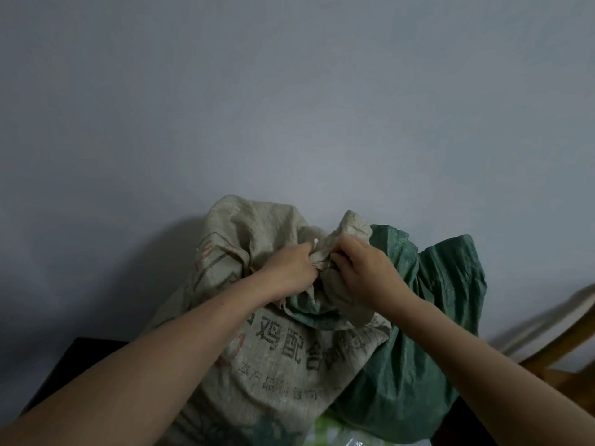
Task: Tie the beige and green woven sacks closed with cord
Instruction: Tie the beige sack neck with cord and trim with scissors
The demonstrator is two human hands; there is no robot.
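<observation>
Fingers (317,252) buried — sack neck (322,259) hidden

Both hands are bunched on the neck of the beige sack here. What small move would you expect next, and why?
Probably pulling the hands apart to cinch the tie. The left hand and right hand pinch the gathered neck of the beige sack from either side, and a pale cord end pokes out above the left hand. Whether a knot exists is hidden. The green sack beside it looks untied.
</observation>
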